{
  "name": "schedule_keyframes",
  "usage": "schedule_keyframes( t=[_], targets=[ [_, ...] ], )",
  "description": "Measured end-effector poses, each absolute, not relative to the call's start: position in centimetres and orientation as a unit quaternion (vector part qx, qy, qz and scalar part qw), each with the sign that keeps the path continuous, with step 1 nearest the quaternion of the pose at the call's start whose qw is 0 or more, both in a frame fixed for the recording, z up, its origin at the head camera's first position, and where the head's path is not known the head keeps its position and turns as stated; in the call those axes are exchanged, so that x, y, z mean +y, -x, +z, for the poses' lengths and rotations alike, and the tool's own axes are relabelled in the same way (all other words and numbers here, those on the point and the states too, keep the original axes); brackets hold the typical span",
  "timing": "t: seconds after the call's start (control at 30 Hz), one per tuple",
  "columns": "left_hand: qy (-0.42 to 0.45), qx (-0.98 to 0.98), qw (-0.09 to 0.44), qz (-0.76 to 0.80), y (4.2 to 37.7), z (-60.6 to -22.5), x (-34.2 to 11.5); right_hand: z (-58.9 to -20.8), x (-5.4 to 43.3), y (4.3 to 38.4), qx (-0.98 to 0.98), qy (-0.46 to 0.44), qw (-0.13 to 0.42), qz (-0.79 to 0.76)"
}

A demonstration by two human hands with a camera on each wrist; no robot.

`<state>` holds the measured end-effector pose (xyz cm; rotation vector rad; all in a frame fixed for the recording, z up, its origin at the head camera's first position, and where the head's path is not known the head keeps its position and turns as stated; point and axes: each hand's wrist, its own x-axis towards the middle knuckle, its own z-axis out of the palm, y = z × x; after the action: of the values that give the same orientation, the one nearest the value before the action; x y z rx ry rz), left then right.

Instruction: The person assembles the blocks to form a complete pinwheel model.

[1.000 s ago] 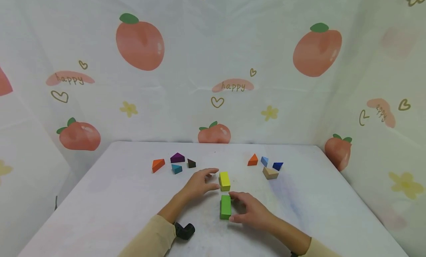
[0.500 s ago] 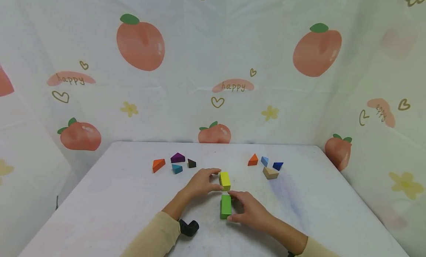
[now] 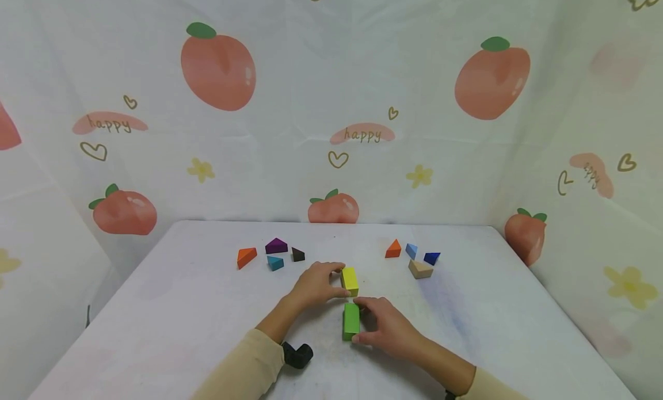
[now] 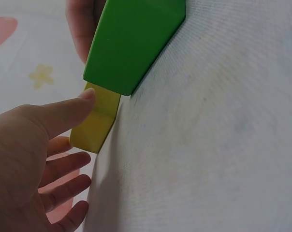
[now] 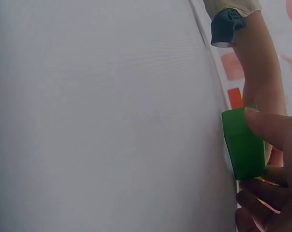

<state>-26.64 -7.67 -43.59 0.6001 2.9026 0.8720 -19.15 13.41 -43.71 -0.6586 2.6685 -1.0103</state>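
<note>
My left hand (image 3: 315, 285) pinches the smooth yellow block (image 3: 350, 281) between thumb and forefinger; my right hand (image 3: 391, 329) pinches the smooth green block (image 3: 351, 321) likewise. Both oblong, crisp-edged blocks lie in line, green nearer me, a small gap between, on the pale, finely ribbed counter (image 3: 155, 336). Farther back sit a purple wedge (image 3: 277, 246) and a tan wedge (image 3: 420, 269).

The left hand (image 3: 317, 286) pinches a yellow block (image 3: 349, 281) by its ends, just beyond a green block (image 3: 351, 321) that the right hand (image 3: 388, 330) pinches. Past the left hand lie an orange wedge (image 3: 246, 257), purple wedge (image 3: 277, 246), teal wedge (image 3: 275, 263) and dark wedge (image 3: 297, 255); past the right, a second orange wedge (image 3: 393, 249), light-blue wedge (image 3: 411, 250), navy wedge (image 3: 432, 258) and tan wedge (image 3: 421, 270).
</note>
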Motion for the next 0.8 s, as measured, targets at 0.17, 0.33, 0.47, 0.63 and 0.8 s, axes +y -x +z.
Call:
schedule_keyframes(
  t=[0.17,0.33,0.47,0.63,0.8],
  targets=[
    [-0.199,0.939,0.023,0.28,26.7,-43.5,-7.7,-43.4,13.4,19.2,0.905,0.222,0.11,-0.345],
    [-0.206,0.935,0.026,0.287,26.8,-43.5,-7.9,-43.0,13.6,19.5,0.899,0.22,0.12,-0.359],
    [-0.214,0.926,0.031,0.309,27.0,-43.5,-8.1,-42.9,13.8,19.7,0.898,0.222,0.118,-0.361],
    [-0.215,0.915,0.034,0.338,27.1,-43.5,-8.3,-42.8,14.0,20.0,0.9,0.22,0.107,-0.362],
    [-0.203,0.909,0.034,0.361,27.0,-43.4,-8.6,-42.5,14.2,20.3,0.902,0.221,0.087,-0.361]
  ],
)
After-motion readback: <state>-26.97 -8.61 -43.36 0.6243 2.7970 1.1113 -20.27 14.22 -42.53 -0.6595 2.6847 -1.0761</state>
